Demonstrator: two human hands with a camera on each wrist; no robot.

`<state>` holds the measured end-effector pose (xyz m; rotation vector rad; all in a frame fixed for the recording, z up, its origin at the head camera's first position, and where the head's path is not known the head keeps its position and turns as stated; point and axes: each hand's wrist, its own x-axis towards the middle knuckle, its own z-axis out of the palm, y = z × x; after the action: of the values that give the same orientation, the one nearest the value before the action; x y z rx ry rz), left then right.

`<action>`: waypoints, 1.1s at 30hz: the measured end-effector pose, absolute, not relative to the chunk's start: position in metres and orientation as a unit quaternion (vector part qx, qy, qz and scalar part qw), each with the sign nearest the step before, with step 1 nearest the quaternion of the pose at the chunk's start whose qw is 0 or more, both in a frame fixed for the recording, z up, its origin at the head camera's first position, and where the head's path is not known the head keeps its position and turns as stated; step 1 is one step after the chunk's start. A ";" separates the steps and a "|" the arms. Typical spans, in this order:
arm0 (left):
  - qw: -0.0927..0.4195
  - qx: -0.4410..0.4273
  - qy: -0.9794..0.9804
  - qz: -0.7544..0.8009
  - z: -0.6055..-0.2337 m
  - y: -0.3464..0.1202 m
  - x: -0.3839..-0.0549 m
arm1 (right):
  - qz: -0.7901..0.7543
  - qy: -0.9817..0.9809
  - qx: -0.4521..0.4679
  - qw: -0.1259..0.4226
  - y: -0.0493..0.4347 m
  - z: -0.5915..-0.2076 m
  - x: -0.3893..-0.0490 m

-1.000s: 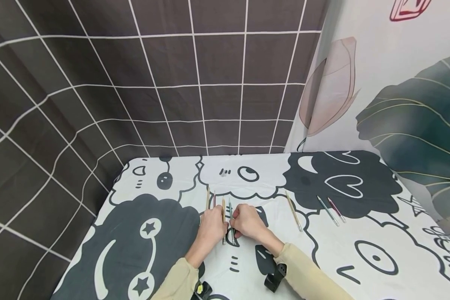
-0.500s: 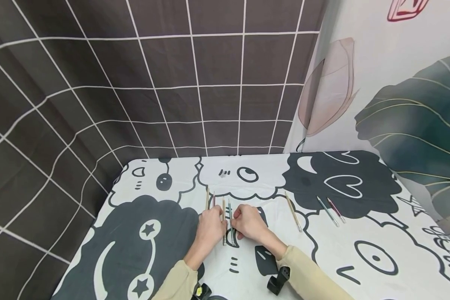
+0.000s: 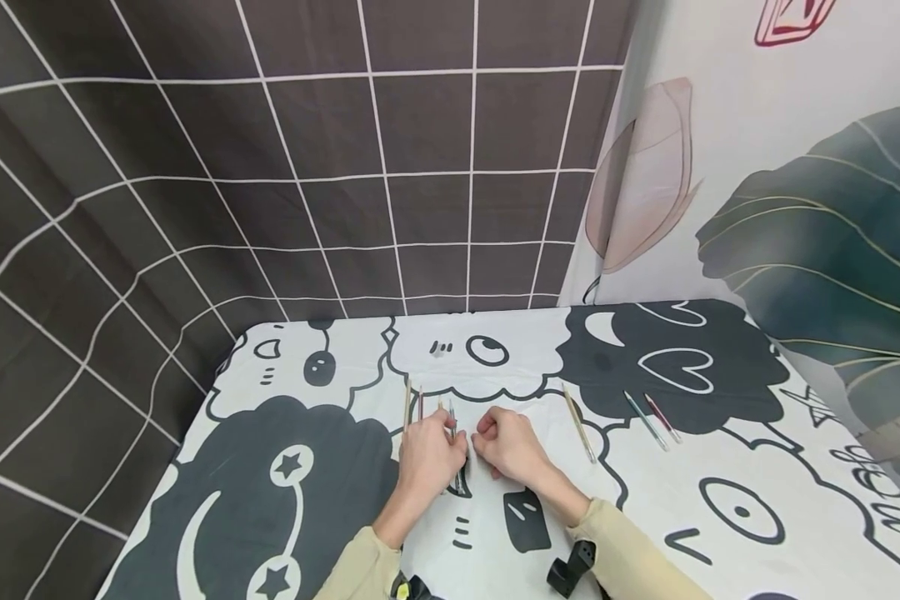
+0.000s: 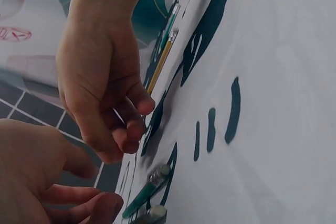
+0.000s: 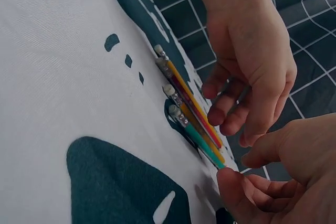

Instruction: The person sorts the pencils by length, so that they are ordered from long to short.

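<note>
Several pencils with metal ferrules and erasers lie side by side on the cloth: a yellow pencil (image 5: 181,72), a red pencil (image 5: 184,90), a second yellow pencil (image 5: 194,116) and a green pencil (image 5: 197,137). My left hand (image 3: 431,454) hovers close over this row, its fingers loosely bent, and hides much of it in the head view. To the right of the row, my right hand (image 3: 512,446) is held with bent fingers around nothing. In the right wrist view its fingertips come near the green pencil's far end.
Farther right on the patterned cloth (image 3: 585,567) lie a yellow pencil (image 3: 579,425), a blue-green pencil (image 3: 647,423) and a dark red pencil (image 3: 662,418). A dark grid curtain (image 3: 330,208) hangs behind, with a leaf-print curtain (image 3: 795,225) on the right.
My right hand has drawn away to the right from the green pencil. My left hand has shifted right over the row, covering more of it. The head view has turned slightly right.
</note>
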<state>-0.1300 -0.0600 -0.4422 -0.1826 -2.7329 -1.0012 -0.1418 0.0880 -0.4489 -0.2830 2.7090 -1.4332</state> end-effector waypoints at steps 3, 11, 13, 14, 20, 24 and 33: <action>0.117 -0.058 -0.930 -0.343 -0.441 -0.057 -0.130 | -0.468 0.879 -0.086 0.021 0.091 -0.448 -0.141; 0.130 -0.052 -0.919 -0.368 -0.441 -0.048 -0.128 | -0.467 0.881 -0.074 -0.007 0.098 -0.447 -0.141; 0.132 -0.053 -0.918 -0.371 -0.441 -0.047 -0.127 | -0.466 0.882 -0.072 -0.012 0.099 -0.447 -0.140; 0.133 -0.054 -0.917 -0.372 -0.441 -0.046 -0.127 | -0.465 0.882 -0.072 -0.014 0.100 -0.447 -0.140; 0.123 -0.054 -0.917 -0.377 -0.443 -0.044 -0.126 | -0.459 0.886 -0.067 -0.023 0.104 -0.447 -0.139; 0.120 -0.057 -0.915 -0.382 -0.444 -0.043 -0.126 | -0.455 0.888 -0.064 -0.026 0.108 -0.446 -0.138; 0.128 -0.062 -0.900 -0.411 -0.446 -0.039 -0.126 | -0.438 0.896 -0.054 -0.052 0.119 -0.445 -0.137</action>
<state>-0.1262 -0.0391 -0.4460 -0.1794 -2.6187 -1.1965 -0.1372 0.1193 -0.4446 -0.1767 2.9121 -1.4230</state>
